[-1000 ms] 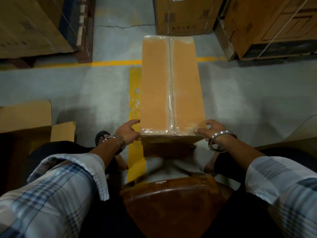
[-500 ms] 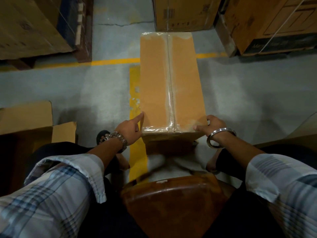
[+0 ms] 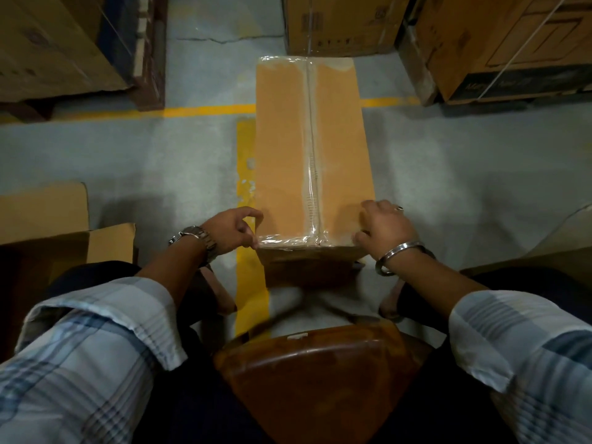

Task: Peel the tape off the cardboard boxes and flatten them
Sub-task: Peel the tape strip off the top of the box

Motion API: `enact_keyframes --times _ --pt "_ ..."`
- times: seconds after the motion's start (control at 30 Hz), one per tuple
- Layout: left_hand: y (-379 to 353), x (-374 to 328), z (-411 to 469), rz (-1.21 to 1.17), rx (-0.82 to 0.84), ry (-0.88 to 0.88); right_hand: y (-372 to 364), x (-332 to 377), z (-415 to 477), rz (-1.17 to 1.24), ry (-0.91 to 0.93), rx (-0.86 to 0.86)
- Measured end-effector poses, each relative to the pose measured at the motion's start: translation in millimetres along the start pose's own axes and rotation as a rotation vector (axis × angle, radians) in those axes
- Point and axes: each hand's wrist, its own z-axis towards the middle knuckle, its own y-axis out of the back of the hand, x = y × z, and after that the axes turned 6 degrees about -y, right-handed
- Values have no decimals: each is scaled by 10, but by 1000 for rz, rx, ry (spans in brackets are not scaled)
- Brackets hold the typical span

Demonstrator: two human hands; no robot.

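Cardboard box (image 3: 288, 149), sealed with clear tape (image 3: 312, 174), stands lengthwise on the concrete floor (image 3: 464, 174) of a warehouse aisle, directly in front of a seated person in a plaid shirt. At far left, an opened carton (image 3: 64, 219) sits on the floor with a flap raised. The left hand (image 3: 232, 230), a wristwatch (image 3: 192, 235) on its wrist, works at the box's near left corner, where thumb and curled fingertips pinch the end of the tape strip wrapping the near edge. A yellow line (image 3: 246, 145) painted on the floor runs just beside the box's left side. Across the top, the centre seam strip and the cross strips at both ends look fully stuck down, and no flap is lifted. The right hand (image 3: 386, 230), above a steel bangle (image 3: 397, 254), grips the near right corner with bent fingers, apparently steadying the box. Stacked cartons (image 3: 512, 43) fill the upper right. Peeling appears barely begun: all the tape is left to come off, and flattening has not started.
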Motion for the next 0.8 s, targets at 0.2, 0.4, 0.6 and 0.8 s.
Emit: enact_keyframes --times 0.2,0.4,0.6,0.8 --pt "24 -1 -11 37 9 91 -69 729 -64 191 290 123" --pt "73 -33 -81 68 33 152 -312 1235 -138 171 411 205" --pt "145 25 -66 -68 84 260 -474 1639 -177 151 429 135" --pt "210 -35 -77 -7 41 317 -559 1591 -146 257 369 115"
